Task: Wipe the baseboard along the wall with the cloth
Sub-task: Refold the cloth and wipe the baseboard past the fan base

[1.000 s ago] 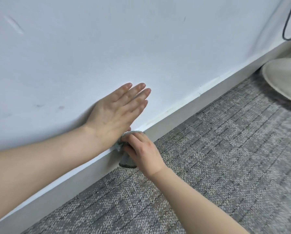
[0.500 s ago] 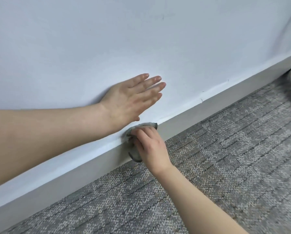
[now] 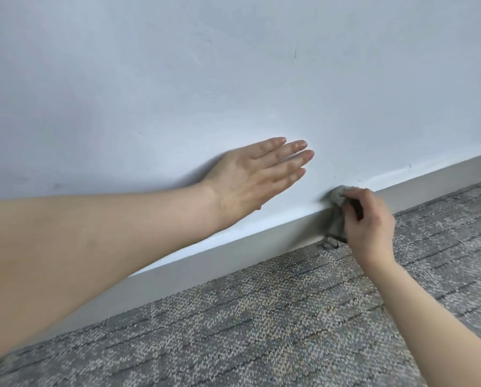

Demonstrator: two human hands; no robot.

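Note:
A pale grey baseboard [image 3: 233, 252] runs diagonally from lower left to upper right where the white wall [image 3: 205, 79] meets the floor. My right hand [image 3: 370, 224] is closed around a bunched grey cloth [image 3: 338, 216] and presses it flat against the baseboard's face and top edge. Most of the cloth is hidden behind my fingers. My left hand [image 3: 258, 174] lies flat on the wall just above the baseboard, fingers straight and together, a hand's width to the left of the cloth.
Grey patterned carpet [image 3: 261, 331] covers the floor right up to the baseboard. The wall has a few faint marks and a thin scratch [image 3: 295, 53].
My right hand has slid the cloth to the right along the baseboard, away from my left hand. The view has shifted, and the round pale object at the right is out of frame.

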